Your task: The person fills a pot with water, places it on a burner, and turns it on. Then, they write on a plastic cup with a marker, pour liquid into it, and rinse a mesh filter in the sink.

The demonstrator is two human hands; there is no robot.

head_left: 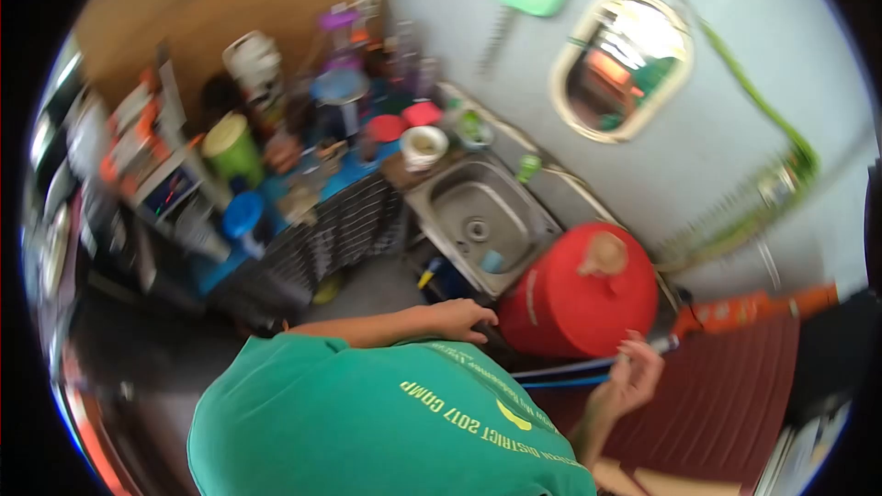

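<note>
Green T-shirt fills the foreground; left hand rests loosely curled against a red drum beside the sink's front corner; right hand pinches a blue-handled tool.

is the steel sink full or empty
Nearly empty: the steel sink shows its bare bottom and drain, with only a small blue thing lying in it. Any standing water is too blurred to tell.
</note>
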